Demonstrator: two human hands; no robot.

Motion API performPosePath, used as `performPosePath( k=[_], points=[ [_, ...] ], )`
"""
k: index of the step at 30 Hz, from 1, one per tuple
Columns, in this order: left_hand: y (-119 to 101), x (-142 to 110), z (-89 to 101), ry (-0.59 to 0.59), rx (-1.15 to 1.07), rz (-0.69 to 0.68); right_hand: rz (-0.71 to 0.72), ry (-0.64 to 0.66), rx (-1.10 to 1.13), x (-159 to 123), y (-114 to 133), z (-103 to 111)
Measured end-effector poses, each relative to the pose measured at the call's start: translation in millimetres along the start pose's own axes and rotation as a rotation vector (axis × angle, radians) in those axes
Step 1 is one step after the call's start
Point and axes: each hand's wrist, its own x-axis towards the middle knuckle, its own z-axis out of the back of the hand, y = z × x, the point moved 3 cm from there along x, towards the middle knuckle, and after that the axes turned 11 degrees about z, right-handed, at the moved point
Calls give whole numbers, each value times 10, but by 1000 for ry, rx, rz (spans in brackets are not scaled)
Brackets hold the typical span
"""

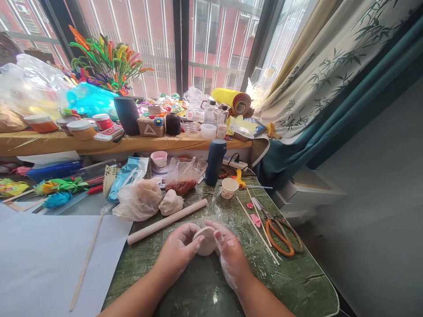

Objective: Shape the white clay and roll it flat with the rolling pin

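Between my two hands is a flat round piece of pale clay (206,247), tilted up above the table. My left hand (180,244) is closed on its left edge, thumb on the near face. On the other side my right hand (229,248) grips the right edge, its thumb near the rim. Whitish residue coats the fingers of both. Just beyond the hands lies a pale rolling pin (168,221), set at a slant. Behind it sit a lump of clay (171,202) and a plastic bag (140,199) with pale contents.
Scissors with orange handles (280,237) and thin wooden sticks (257,229) lie at the right. A paper cup (229,188), a dark blue cylinder (215,162) and a yellow glue gun (239,178) stand farther back. White paper (59,259) covers the left side.
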Motion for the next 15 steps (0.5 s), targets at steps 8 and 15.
performPosePath(
  k=[8, 15],
  points=[
    [-19, 17, -24, 71, -136, 102, 93, 15, -156, 18, 56, 10],
    [15, 14, -18, 28, -109, 111, 178, 25, -259, 10, 112, 0]
  ],
)
